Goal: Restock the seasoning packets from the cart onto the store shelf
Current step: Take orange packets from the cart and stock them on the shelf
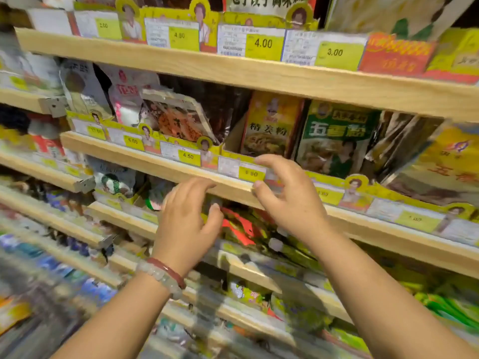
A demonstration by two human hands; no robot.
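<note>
We see seasoning packets standing upright in cardboard display trays on the wooden store shelf (181, 169). Just above our hands stands a yellow seasoning packet (269, 125) with a red border, a chef's figure at the top and a dish pictured below; to its right is a green seasoning packet (337, 138) with large pale characters. Further left, a leaning orange-printed packet (178, 120) tilts back against dark foil bags.

Our right hand (290, 198) is raised in front of the shelf lip, directly below the yellow packet, its fingers loosely bent and spread, holding nothing; its fingertips sit at the yellow price tag (251, 173). Our left hand (186, 218), with bracelets at the wrist, hovers lower and to the left, fingers relaxed and empty, in front of the tier beneath, where red and yellow packets (241, 226) lie blurred.

The tray holding the yellow packet has open room on its left side, between the packet and the cardboard wall. The shelf board above overhangs the packet tops closely.
</note>
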